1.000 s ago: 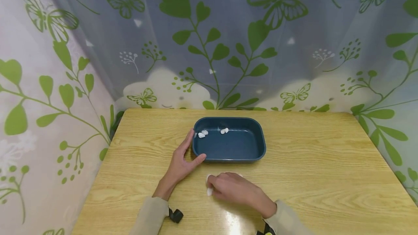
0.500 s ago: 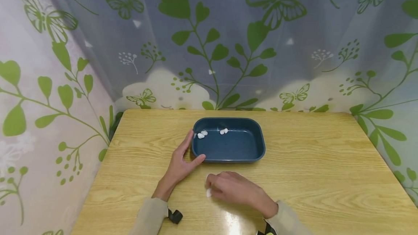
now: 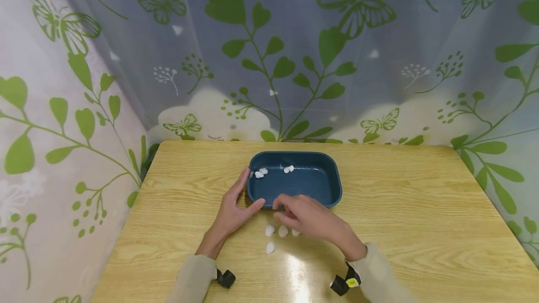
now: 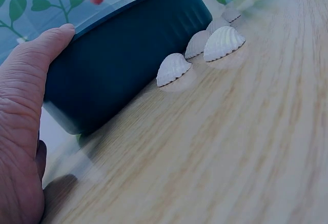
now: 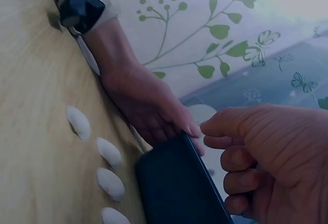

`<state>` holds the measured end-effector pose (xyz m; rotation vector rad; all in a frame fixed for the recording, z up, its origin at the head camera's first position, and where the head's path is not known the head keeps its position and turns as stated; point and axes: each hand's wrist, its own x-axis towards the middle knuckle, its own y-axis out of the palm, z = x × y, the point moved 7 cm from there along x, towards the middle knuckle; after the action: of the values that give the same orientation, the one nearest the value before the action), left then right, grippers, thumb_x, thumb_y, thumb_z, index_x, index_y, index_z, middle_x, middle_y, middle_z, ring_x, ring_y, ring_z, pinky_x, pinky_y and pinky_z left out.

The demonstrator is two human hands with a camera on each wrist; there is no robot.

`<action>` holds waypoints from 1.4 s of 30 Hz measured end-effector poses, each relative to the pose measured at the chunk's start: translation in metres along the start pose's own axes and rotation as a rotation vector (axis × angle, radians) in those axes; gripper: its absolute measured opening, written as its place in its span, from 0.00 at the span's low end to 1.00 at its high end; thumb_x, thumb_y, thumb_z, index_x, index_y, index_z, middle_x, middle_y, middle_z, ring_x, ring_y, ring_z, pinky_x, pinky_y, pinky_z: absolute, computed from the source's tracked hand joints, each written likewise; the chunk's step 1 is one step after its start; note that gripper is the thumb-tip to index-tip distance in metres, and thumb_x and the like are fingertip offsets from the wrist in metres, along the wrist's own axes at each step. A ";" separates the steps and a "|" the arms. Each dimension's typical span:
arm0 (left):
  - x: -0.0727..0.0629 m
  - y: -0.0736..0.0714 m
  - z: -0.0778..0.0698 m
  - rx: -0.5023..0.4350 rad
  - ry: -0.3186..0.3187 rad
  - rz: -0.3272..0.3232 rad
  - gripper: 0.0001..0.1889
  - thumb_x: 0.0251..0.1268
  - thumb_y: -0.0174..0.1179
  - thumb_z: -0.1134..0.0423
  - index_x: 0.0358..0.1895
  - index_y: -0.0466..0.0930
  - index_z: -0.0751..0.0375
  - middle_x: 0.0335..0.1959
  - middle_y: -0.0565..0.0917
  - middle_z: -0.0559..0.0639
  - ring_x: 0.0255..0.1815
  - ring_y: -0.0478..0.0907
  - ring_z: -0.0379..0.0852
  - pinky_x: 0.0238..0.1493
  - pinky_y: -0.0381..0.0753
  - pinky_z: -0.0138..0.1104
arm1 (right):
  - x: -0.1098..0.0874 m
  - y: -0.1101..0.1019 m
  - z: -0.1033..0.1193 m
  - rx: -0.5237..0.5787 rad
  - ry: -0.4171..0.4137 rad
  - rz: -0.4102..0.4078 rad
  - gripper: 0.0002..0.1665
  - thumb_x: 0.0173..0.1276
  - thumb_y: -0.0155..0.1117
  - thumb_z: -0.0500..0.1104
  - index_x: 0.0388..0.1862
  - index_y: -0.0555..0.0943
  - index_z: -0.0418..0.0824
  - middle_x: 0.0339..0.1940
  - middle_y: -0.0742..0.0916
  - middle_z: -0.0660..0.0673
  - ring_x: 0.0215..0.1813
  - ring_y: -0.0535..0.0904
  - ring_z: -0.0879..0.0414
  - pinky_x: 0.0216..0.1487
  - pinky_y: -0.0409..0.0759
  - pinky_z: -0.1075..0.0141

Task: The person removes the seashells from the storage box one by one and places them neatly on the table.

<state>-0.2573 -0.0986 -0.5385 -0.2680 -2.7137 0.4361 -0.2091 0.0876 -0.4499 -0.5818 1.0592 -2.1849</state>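
My left hand [image 3: 231,212] rests on the left end of a dark blue rectangular plastic box [image 3: 305,186], its thumb at the near rim and straight fingers along the left wall. Inside the box lie small white shells, a cluster [image 3: 259,174] at the left and a pair [image 3: 288,169] near the back wall. Over the near rim hovers my right hand [image 3: 313,216], fingers loosely bent, with nothing visible between them. Several white ribbed seashells [image 4: 224,43] lie on the table in front of the box, including a separate shell [image 3: 270,248] nearer me.
The light wood-grain table [image 3: 404,214] extends to both sides. Behind it hangs a blue-grey curtain [image 3: 269,60] printed with green leaves and butterflies. A black wrist camera [image 3: 226,278] sits on the left sleeve cuff, another camera [image 3: 338,285] on the right.
My right hand has left the shells on the table and moved forward to the box's near rim, uncovering the shells beneath it. My left hand stays in place.
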 end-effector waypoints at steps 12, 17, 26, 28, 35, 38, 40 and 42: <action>0.000 0.000 -0.003 0.015 -0.013 0.019 0.49 0.67 0.73 0.54 0.86 0.51 0.46 0.85 0.55 0.49 0.85 0.51 0.46 0.83 0.55 0.50 | 0.033 -0.013 -0.039 -0.005 0.053 0.010 0.12 0.80 0.63 0.42 0.54 0.83 0.36 0.19 0.75 0.57 0.18 0.67 0.65 0.23 0.68 0.70; 0.000 -0.001 -0.003 0.004 -0.018 0.022 0.49 0.67 0.73 0.55 0.86 0.51 0.45 0.85 0.55 0.52 0.85 0.51 0.45 0.83 0.54 0.50 | 0.049 -0.006 -0.053 -0.066 0.071 0.051 0.12 0.80 0.63 0.42 0.55 0.83 0.37 0.20 0.77 0.56 0.20 0.69 0.65 0.25 0.71 0.70; 0.000 -0.002 -0.015 0.006 -0.052 0.014 0.49 0.66 0.73 0.64 0.85 0.52 0.56 0.85 0.55 0.56 0.85 0.51 0.49 0.82 0.53 0.52 | 0.069 -0.001 -0.071 -0.117 0.098 0.050 0.18 0.79 0.63 0.42 0.60 0.82 0.33 0.22 0.78 0.54 0.22 0.71 0.64 0.25 0.70 0.70; 0.000 -0.003 -0.026 -0.004 -0.051 0.017 0.49 0.66 0.72 0.65 0.85 0.52 0.61 0.85 0.55 0.59 0.85 0.51 0.52 0.82 0.53 0.51 | 0.072 -0.001 -0.074 -0.116 0.100 0.057 0.18 0.79 0.63 0.41 0.61 0.82 0.32 0.22 0.78 0.54 0.21 0.70 0.64 0.24 0.69 0.71; 0.000 -0.006 -0.048 -0.015 -0.051 0.025 0.47 0.67 0.71 0.66 0.84 0.53 0.65 0.84 0.56 0.63 0.85 0.52 0.55 0.82 0.54 0.50 | 0.081 -0.001 -0.082 -0.114 0.122 0.069 0.18 0.79 0.62 0.40 0.60 0.83 0.31 0.18 0.77 0.53 0.18 0.69 0.65 0.24 0.68 0.72; -0.001 -0.006 -0.046 -0.028 -0.050 0.023 0.47 0.67 0.71 0.66 0.84 0.53 0.64 0.84 0.56 0.62 0.85 0.52 0.54 0.83 0.53 0.50 | 0.085 -0.003 -0.083 -0.124 0.113 0.056 0.18 0.79 0.63 0.39 0.60 0.83 0.30 0.17 0.77 0.53 0.18 0.70 0.64 0.25 0.71 0.71; -0.001 -0.005 -0.045 -0.032 -0.047 0.021 0.47 0.67 0.71 0.66 0.84 0.53 0.64 0.84 0.56 0.61 0.85 0.52 0.53 0.83 0.53 0.47 | 0.087 -0.003 -0.084 -0.131 0.112 0.053 0.19 0.79 0.63 0.39 0.62 0.82 0.30 0.17 0.76 0.53 0.18 0.70 0.64 0.25 0.71 0.70; -0.001 -0.005 -0.043 -0.030 -0.041 0.021 0.47 0.67 0.72 0.66 0.84 0.53 0.64 0.84 0.56 0.61 0.85 0.52 0.53 0.83 0.53 0.42 | 0.089 -0.002 -0.085 -0.132 0.118 0.056 0.21 0.79 0.63 0.40 0.64 0.80 0.30 0.17 0.77 0.52 0.17 0.69 0.63 0.24 0.70 0.70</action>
<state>-0.2404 -0.0925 -0.4989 -0.2997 -2.7622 0.4113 -0.3254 0.0707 -0.4872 -0.4800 1.2749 -2.1339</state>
